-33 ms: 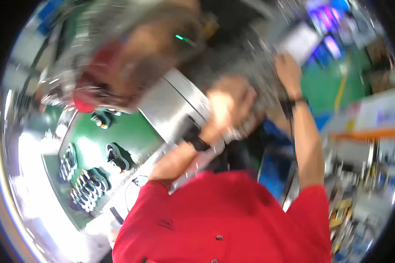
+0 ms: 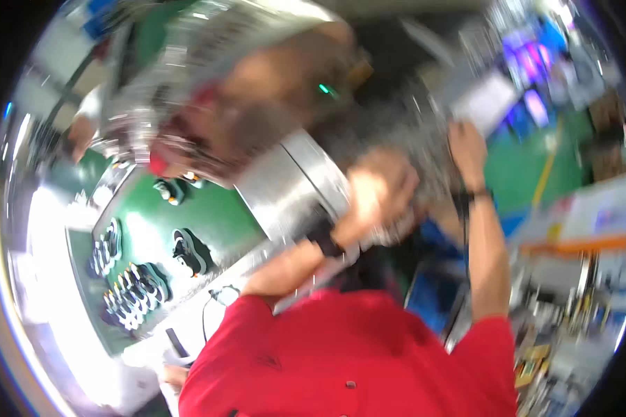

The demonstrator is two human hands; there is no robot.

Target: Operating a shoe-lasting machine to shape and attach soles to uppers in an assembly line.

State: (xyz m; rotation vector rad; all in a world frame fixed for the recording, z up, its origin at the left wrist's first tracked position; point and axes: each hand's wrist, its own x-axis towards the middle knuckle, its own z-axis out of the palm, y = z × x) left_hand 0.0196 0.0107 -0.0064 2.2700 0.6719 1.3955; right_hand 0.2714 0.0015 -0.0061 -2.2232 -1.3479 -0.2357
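My left hand, with a black band on its wrist, is beside a silver metal box with a dark seam. Blur smears its fingers, so whether they grip anything cannot be made out. Further right, my right hand is raised near a pale flat panel, its wrist also banded in black. Its fingers look bent, but blur hides what they touch. Between the hands is a grey, streaked surface too blurred to name.
Several dark shoes with pale soles stand on a green surface to the left. A large blurred machine-like shape with a small green light fills the upper left. Cluttered items lie at lower right, below an orange-edged board.
The whole view has shifted, so the metal box and both hands appear slightly lower and further right. No clear change shows in what the hands touch.
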